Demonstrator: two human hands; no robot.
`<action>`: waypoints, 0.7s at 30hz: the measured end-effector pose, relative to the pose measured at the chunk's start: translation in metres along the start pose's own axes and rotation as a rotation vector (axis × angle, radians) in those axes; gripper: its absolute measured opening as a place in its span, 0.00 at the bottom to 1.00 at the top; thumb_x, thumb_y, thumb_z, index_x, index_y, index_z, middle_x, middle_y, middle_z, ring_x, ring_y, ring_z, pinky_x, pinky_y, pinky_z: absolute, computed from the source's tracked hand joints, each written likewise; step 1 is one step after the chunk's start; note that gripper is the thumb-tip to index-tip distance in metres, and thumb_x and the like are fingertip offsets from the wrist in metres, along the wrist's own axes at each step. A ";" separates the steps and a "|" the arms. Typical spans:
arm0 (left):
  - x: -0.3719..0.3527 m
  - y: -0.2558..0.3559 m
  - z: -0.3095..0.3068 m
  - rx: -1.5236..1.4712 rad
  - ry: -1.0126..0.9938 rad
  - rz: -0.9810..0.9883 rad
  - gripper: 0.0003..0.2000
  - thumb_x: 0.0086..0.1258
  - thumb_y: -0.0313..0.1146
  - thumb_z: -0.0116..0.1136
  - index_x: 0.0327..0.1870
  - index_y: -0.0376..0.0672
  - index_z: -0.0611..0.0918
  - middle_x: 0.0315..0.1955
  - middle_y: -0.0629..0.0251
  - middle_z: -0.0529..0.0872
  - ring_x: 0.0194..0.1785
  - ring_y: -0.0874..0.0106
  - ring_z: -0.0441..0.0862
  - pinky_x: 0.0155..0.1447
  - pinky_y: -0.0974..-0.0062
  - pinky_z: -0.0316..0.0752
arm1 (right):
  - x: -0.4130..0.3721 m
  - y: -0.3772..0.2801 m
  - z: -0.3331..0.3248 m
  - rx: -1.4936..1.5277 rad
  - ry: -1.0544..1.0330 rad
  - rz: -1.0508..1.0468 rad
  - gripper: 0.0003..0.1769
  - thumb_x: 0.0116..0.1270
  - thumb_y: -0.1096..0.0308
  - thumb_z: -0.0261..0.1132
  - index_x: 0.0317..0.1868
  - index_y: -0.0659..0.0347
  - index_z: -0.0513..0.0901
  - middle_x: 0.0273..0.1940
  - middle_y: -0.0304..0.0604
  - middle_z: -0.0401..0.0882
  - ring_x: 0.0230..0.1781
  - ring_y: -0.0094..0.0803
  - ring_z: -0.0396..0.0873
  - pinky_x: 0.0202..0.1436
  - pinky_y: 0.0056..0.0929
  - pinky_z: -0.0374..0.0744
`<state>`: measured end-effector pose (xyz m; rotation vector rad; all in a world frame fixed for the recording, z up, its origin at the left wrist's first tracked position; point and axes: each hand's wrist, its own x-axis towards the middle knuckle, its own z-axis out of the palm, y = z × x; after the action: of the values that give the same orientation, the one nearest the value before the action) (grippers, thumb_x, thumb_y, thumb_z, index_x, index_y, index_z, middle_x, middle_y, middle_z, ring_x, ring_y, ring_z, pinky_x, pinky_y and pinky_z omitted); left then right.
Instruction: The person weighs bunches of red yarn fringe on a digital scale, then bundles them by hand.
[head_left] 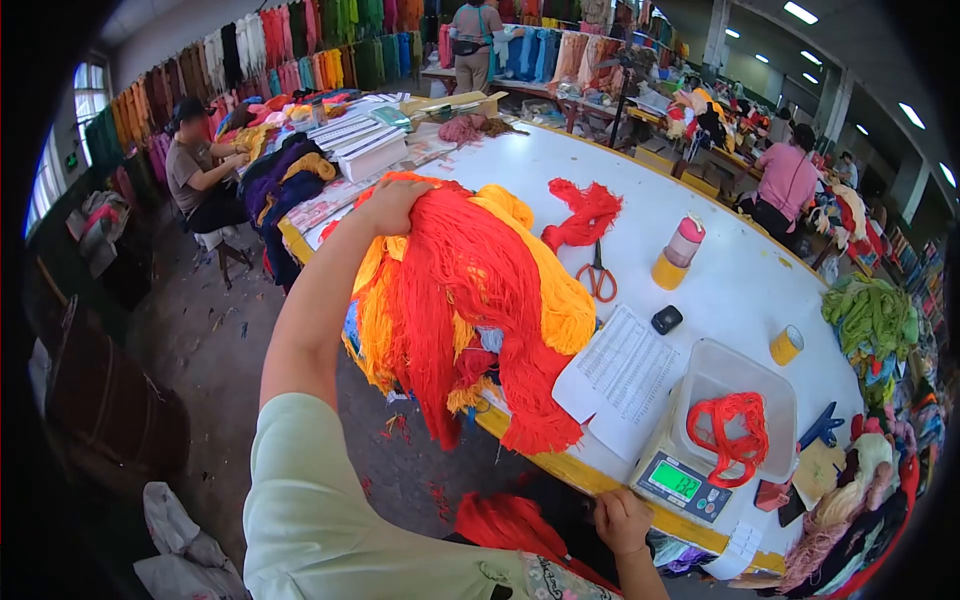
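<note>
My left hand [397,203] reaches out to the top of a heap of yarn and grips the red yarn [465,270], its fingers partly sunk in the strands. Bundles of orange-yellow yarn [565,305] lie under and beside the red, and the heap hangs over the table's near edge. Close to the digital scale, my right hand [622,520] is held low at the table edge with curled fingers; what is in them, if anything, is hidden. On the scale [690,488], reading 132, sits a clear plastic tub [705,365] with a red skein [730,430] inside. More red yarn [510,525] lies across my lap.
Orange-handled scissors [597,277], a small red bundle [583,210], a printed sheet [625,375], a black device [667,319], a pink-and-yellow container [680,250] and a yellow tin [787,345] are on the white table [520,160]. Coloured yarn piles line the right side. Other people work farther off.
</note>
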<state>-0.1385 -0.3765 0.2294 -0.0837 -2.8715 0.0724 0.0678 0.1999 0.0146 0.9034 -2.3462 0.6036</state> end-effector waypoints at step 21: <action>-0.181 0.116 -0.205 -0.407 0.116 -0.103 0.11 0.53 0.24 0.56 0.38 0.32 0.81 0.24 0.57 0.82 0.31 0.66 0.81 0.37 0.70 0.75 | 0.065 -0.087 -0.021 0.498 -0.058 -0.018 0.09 0.61 0.73 0.68 0.43 0.59 0.81 0.37 0.49 0.81 0.35 0.47 0.82 0.35 0.39 0.80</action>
<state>0.0965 -0.2640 0.3722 -0.0169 -2.7247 -0.5193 0.0960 0.1233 0.0898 1.1641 -2.2702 1.2013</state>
